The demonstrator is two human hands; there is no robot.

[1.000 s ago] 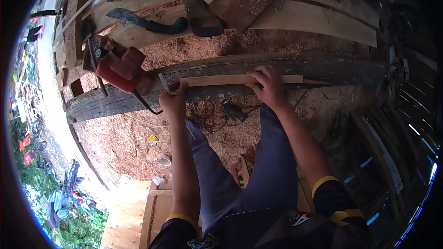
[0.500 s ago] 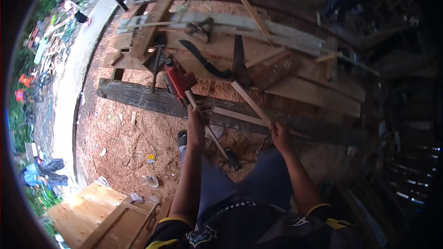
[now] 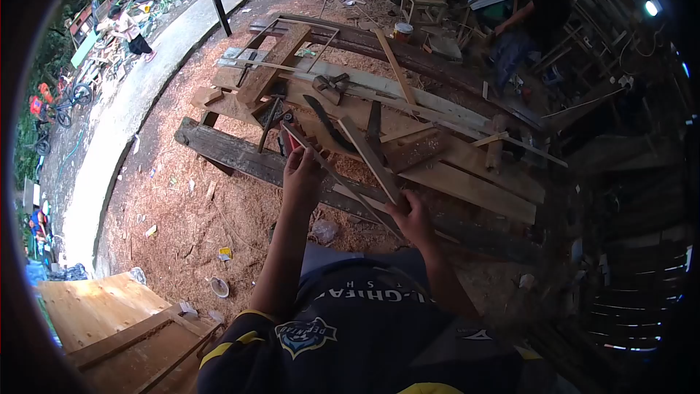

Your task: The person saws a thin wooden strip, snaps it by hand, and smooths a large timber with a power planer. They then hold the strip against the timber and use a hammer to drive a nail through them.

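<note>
My left hand (image 3: 302,172) is closed around a thin wooden strip (image 3: 343,184), which slants down to the right across my front. In my right hand (image 3: 411,213) is a second, wider wooden strip (image 3: 369,159), tilted up and to the left. Both strips are raised over the near side of a plank workbench. Partly hidden behind the first strip and my left hand, a red power tool (image 3: 293,141) rests on the bench. Beyond the strips lie a dark curved machete (image 3: 326,121) and a dark, straight blade-like piece (image 3: 374,122).
A weathered beam (image 3: 233,147) forms the bench's near edge. Boards and a wooden block (image 3: 332,87) lie across it. Shavings (image 3: 171,201) cover the ground. Plywood (image 3: 102,303) stands at lower left. One person (image 3: 543,18) is at upper right, another (image 3: 131,33) beyond the path.
The view has tipped upward, showing more of the far yard. Both hands still hold their strips; the left strip now covers more of the red tool.
</note>
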